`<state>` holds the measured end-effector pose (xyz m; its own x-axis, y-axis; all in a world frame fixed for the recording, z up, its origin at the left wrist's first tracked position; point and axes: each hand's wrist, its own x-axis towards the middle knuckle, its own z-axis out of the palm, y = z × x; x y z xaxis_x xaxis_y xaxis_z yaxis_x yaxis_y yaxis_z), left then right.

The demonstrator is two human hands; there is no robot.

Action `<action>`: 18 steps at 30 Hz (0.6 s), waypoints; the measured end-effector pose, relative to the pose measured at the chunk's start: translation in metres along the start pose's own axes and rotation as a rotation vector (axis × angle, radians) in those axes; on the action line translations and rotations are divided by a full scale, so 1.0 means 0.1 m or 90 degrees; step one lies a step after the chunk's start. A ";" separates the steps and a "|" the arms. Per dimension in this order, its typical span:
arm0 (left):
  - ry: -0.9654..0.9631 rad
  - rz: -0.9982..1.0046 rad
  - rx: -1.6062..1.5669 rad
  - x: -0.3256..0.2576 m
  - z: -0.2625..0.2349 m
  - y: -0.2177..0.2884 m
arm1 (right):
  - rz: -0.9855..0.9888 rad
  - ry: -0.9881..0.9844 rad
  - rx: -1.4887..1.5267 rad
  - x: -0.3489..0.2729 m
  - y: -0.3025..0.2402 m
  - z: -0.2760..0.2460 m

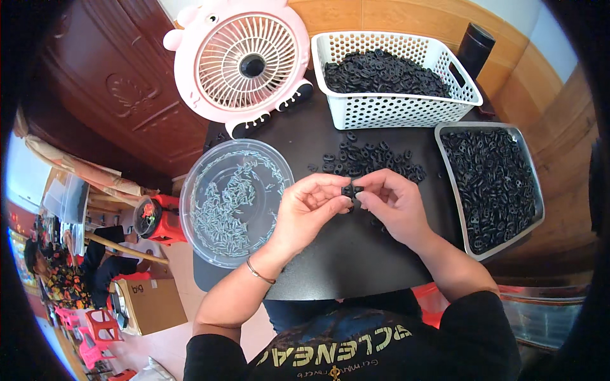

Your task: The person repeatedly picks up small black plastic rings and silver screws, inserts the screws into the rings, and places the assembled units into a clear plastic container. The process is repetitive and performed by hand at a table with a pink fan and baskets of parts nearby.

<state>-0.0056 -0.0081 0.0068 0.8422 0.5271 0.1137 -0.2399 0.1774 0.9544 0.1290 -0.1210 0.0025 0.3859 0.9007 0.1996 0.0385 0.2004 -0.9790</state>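
Over the dark table (305,276), my left hand (311,206) and my right hand (399,206) meet fingertip to fingertip. Between them is a small black plastic part (351,190), pinched by thumb and fingers from both sides; whether it is one piece or two joined, I cannot tell. Just beyond my fingers lies a loose pile of similar black parts (365,157). To the left of my left hand, a round clear plastic tub (189,222) holds many thin silvery pins (222,219). On the right, a metal tray (459,213) is full of black oval pieces (492,184).
At the back, a white perforated basket (400,111) holds more black parts, with a dark cylinder (475,47) behind it. A pink fan (251,63) stands at the back left. Beyond the table's left side are a cardboard box (155,305), red stools (103,325) and another person (63,276).
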 end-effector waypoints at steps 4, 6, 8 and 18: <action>-0.027 0.004 0.014 0.00 -0.05 -0.04 | 0.016 0.007 0.003 0.00 -0.04 0.02; -0.025 0.005 0.020 0.00 -0.05 -0.04 | 0.024 0.011 0.006 0.00 -0.04 0.01; -0.027 0.007 0.022 0.00 -0.05 -0.04 | 0.023 0.007 0.021 0.00 -0.01 0.00; -0.033 0.002 0.027 0.00 -0.05 -0.03 | 0.018 -0.001 0.049 0.00 0.00 0.00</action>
<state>-0.0073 -0.0049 0.0030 0.8655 0.4840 0.1290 -0.2222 0.1401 0.9649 0.1288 -0.1209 0.0021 0.3845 0.9069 0.1721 -0.0437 0.2041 -0.9780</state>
